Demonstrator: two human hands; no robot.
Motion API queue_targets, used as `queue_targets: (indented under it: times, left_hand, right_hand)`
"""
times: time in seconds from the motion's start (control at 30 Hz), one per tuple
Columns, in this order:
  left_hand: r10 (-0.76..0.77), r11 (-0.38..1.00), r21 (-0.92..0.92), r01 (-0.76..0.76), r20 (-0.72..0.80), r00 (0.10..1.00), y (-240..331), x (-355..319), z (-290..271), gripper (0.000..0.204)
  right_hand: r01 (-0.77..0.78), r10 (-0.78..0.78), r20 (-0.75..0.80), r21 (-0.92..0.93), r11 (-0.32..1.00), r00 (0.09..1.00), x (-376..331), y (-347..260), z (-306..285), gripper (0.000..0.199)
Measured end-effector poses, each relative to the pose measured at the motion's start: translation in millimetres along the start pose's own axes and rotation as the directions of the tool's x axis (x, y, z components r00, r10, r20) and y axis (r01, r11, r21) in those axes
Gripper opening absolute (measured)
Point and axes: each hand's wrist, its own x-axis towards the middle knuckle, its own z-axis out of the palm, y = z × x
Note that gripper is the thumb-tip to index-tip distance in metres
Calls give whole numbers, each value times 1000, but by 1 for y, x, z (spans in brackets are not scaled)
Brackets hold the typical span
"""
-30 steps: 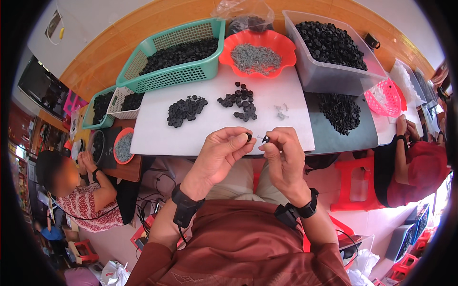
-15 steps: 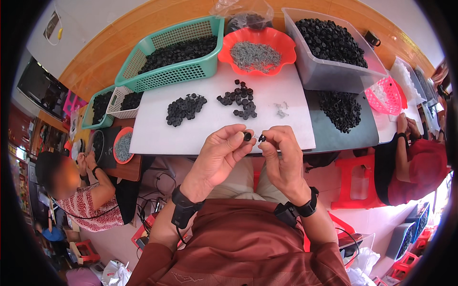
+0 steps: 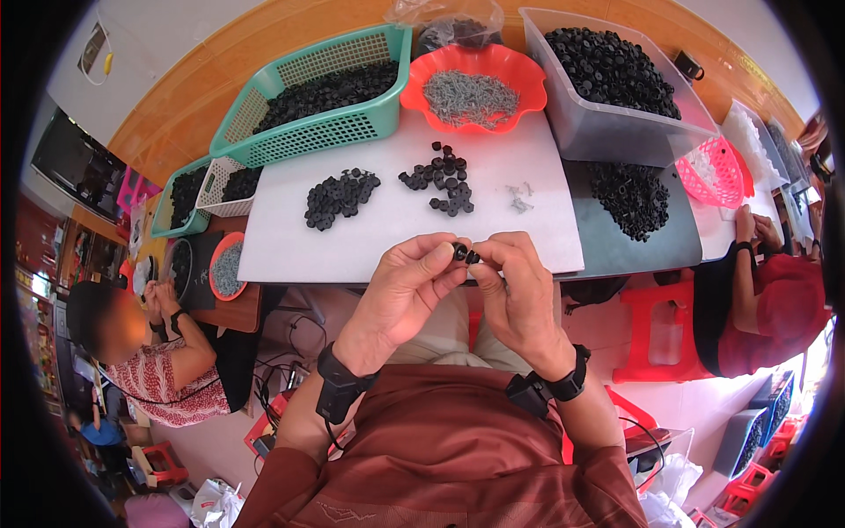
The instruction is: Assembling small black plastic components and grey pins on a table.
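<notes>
Head view: a white sheet (image 3: 282, 233) is spanning upper center; mid-frame, the left hand (image 3: 407, 286) is pinching a round black cap (image 3: 459, 252), the right hand (image 3: 512, 290) clamping a smaller black piece (image 3: 473, 257) just beside it. Any slackening pinch could be risking a drop.

- Round black part (image 3: 459, 252), left hand (image 3: 400, 295): partly covered by thumb and fingers.
- Small black part (image 3: 473, 257), right hand (image 3: 515, 299): mostly covered by fingertips; contact between the two parts indeterminable.
- Grey pieces (image 3: 471, 97), red bowl (image 3: 533, 86): too small to tell singly.
- Clear plastic bag (image 3: 446, 12): cut off by upper edge.
- Left-side co-worker (image 3: 172, 374): face blurred.
- Brown-red shirt (image 3: 440, 440): cut off by lower edge.
</notes>
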Motion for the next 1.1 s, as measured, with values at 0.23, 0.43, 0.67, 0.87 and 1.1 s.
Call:
queue_targets:
  times: [0.23,0.43,0.67,0.87,1.1]
  left_hand:
    - [1,999,49,-2,14,1000,-4,-1,1,19]
    - [21,995,98,-22,8,1000,-9,0,2,18]
    - [26,993,115,-25,-6,1000,-11,-4,7,19]
    - [34,994,100,-35,10,999,-14,-5,8,19]
    - [62,994,93,-64,24,998,-16,-7,7,19]
  right_hand:
    - [-20,20,17,-24,1000,1000,0,-3,-2,26]
    - [-13,18,-71,63,998,997,-4,6,0,26]
    - [70,-62,-139,52,996,988,-6,8,1,27]
    - [95,-92,-138,16,995,986,-10,9,1,32]
    - [153,-155,-131,-28,988,979,-10,9,2,36]
